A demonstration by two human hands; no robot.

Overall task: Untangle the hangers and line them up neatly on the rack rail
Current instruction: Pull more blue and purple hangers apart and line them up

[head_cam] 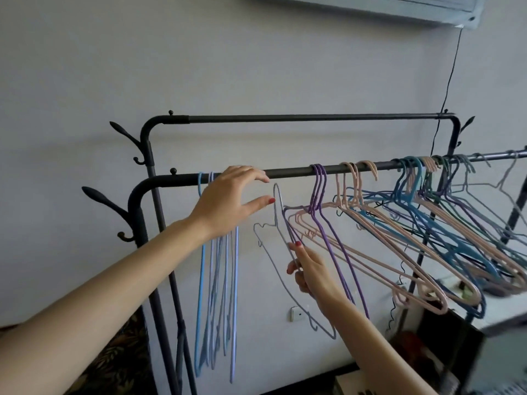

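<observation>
A black rack rail (291, 171) runs across the view. At its left end several blue hangers (216, 280) hang straight down in a neat row. My right hand (308, 269) pinches the arm of a grey hanger (278, 243) that is off the rail, its hook just below the bar. My left hand (228, 201) is spread open beside that hook, fingers at the rail, partly covering the blue hangers. To the right hang purple hangers (319, 195), pink hangers (379, 238) and a tangled bunch of blue, green and pink hangers (445, 212).
A second, higher rail (313, 118) runs behind. Black coat hooks (114, 206) stick out from the rack's left posts. A black cable (447, 81) drops from the air conditioner (399, 7). A dark box (445, 346) stands at lower right.
</observation>
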